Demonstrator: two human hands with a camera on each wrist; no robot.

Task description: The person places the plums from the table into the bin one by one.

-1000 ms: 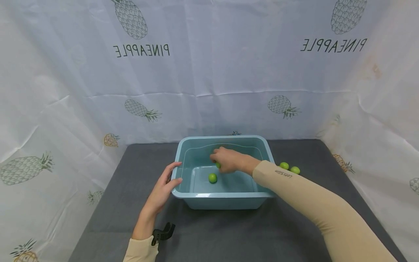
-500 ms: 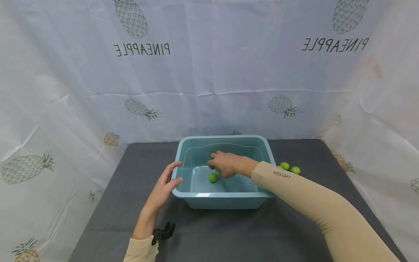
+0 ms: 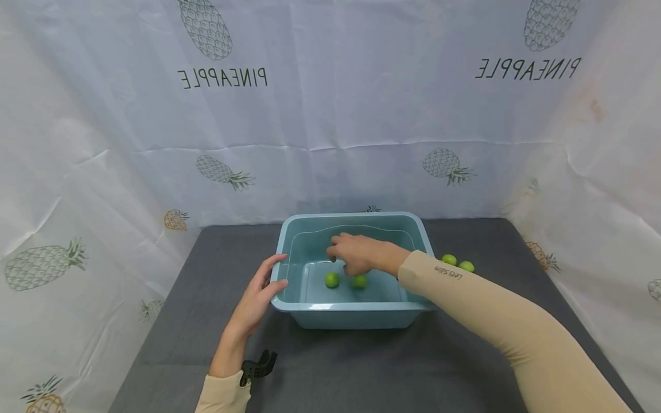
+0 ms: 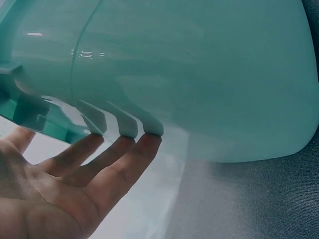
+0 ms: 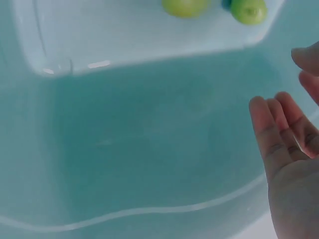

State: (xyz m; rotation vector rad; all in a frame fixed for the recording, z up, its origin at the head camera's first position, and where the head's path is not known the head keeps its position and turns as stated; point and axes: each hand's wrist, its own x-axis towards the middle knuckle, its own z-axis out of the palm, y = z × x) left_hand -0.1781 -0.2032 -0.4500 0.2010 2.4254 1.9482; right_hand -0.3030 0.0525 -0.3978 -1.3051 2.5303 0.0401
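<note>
A light blue plastic basin (image 3: pixel 330 319) sits on the dark cloth. My left hand (image 3: pixel 254 298) holds its left rim, with thumb and one finger hooked over the edge. In the left wrist view, other fingertips (image 4: pixel 152 140) press the outer wall. My right hand (image 3: pixel 356 253) is inside the basin, fingers relaxed and parted with nothing between them, as the right wrist view (image 5: pixel 294 154) shows. Below it, two round green limes lie on the basin floor: the left lime (image 3: pixel 331 280) and the right lime (image 3: pixel 360 281), the latter just under the palm.
Several more limes (image 3: pixel 448 260) lie on the cloth right of the basin, partly behind the right sleeve (image 3: pixel 465 292). A black strap (image 3: pixel 258 367) is at the left wrist. White pineapple-print curtain (image 3: pixel 330 115) surrounds the table (image 3: pixel 170 321).
My right hand has let go of a lime, which now lies on the basin floor beside the first. The first lime has shifted slightly left. My left hand stays on the rim.
</note>
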